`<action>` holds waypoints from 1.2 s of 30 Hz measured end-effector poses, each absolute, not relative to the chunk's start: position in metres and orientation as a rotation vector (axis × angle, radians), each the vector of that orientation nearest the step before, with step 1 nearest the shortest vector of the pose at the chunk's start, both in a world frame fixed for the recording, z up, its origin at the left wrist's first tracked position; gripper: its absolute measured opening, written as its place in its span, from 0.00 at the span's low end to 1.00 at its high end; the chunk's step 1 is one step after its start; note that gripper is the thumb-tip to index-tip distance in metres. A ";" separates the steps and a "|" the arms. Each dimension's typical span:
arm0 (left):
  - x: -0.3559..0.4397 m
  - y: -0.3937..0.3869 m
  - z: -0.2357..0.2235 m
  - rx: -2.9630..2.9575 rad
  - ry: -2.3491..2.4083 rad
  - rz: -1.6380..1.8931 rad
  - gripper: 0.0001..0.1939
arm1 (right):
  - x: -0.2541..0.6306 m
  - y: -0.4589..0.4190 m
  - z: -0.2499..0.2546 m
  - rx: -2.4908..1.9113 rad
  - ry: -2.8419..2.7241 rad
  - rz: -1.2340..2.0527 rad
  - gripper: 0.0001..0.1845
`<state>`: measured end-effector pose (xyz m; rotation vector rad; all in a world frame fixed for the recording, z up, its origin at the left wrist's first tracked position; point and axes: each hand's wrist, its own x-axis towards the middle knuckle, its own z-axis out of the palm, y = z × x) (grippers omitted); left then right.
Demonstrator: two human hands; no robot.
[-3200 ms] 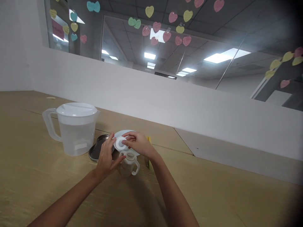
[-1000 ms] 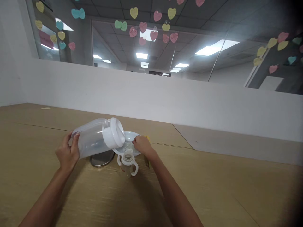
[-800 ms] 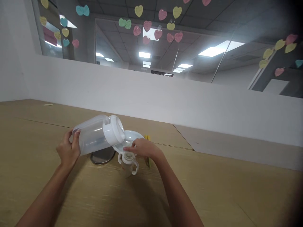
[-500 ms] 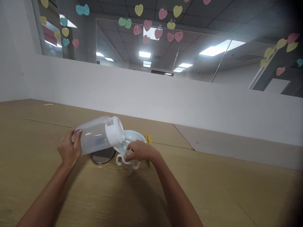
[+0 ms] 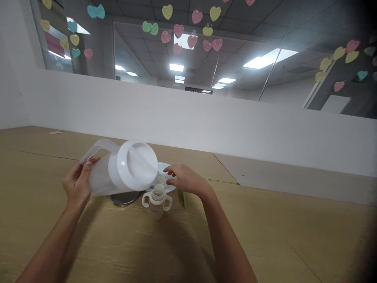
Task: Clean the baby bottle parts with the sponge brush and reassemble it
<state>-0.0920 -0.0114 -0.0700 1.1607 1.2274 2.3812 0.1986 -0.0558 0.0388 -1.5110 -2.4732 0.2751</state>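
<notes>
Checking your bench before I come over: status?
Left hand holding tilted clear plastic pitcher, white lid. Right hand open above round white plate. Clear two-handled baby bottle upright by plate, steel dish under pitcher.

Left hand grips a clear plastic pitcher, tilted, white lid toward the camera, above a steel tray. Right hand is open, fingers spread over the far-right edge of a white plate. Uncapped two-handled baby bottle stands upright on the desk, near the plate. Yellow-green strip lies just right of it.
</notes>
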 end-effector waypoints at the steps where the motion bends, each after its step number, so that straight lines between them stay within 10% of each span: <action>1: -0.092 -0.013 -0.068 1.136 1.196 2.369 0.20 | 0.200 -0.057 0.040 -1.491 -2.472 0.286 0.20; 36: -0.117 0.020 -0.114 0.429 1.660 2.610 0.11 | 0.195 -0.068 0.048 -1.500 -2.586 0.210 0.21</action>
